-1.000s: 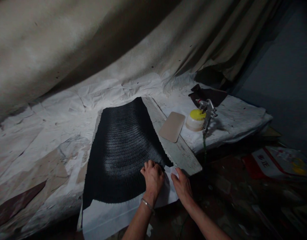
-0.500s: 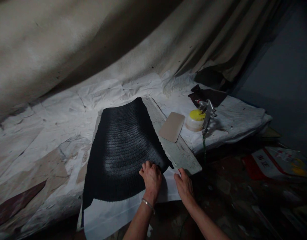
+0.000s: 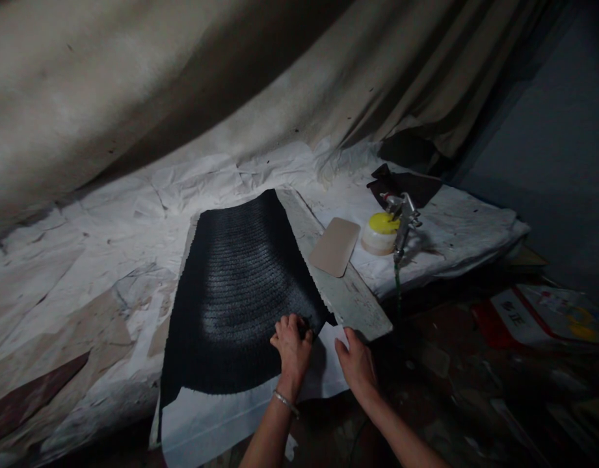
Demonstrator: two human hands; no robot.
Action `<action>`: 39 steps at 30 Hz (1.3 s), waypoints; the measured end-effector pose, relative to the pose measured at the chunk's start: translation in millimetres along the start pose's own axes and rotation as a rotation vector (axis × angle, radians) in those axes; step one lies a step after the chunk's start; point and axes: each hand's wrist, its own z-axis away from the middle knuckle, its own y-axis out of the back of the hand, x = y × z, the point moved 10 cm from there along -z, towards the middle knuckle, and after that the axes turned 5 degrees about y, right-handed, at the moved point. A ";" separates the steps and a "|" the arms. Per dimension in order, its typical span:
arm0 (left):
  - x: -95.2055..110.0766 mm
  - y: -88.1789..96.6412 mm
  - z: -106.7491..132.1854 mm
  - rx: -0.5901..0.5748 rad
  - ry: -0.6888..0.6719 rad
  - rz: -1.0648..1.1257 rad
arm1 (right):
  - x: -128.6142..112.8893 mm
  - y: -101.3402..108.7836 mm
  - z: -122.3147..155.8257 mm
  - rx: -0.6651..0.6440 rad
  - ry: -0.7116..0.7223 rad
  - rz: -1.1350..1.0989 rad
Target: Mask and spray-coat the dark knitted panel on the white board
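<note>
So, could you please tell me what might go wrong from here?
The right hand pinches the edge of the white sheet; pulling might tear it.
The left hand is at the black sheet and could crease it.
The green hose hangs off the table; a snag could topple the spray gun.

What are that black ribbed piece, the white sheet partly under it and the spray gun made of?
The black ribbed piece: probably matt textured fabric, judging by its stitch-like rows and jagged edges.
The white sheet: smooth and dull, thin at its edges; paper or cloth, I can't tell which.
The spray gun: apparently metal, since it looks silvery with bright highlights.
</note>
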 end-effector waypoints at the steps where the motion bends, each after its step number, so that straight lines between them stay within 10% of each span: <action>1: -3.2 -0.7 -0.9 0.001 0.011 0.035 | -0.3 0.0 0.4 -0.006 0.003 0.022; 12: -20.5 15.3 -14.9 0.008 -0.021 0.309 | -11.0 -1.1 3.7 -0.044 0.020 0.219; 18: -27.5 44.5 53.0 0.021 -0.277 0.141 | -9.8 -0.6 4.9 -0.077 0.006 0.263; 24: -113.3 68.7 120.3 0.183 -0.331 -0.216 | -4.4 -11.7 1.6 -0.121 0.029 0.331; 30: -184.2 122.6 124.0 0.490 -0.203 -0.416 | 3.9 -25.6 -5.1 -0.124 0.055 0.327; 39: -237.6 145.6 128.5 0.485 -0.097 -0.480 | 17.9 -35.3 -17.0 -0.103 0.092 0.358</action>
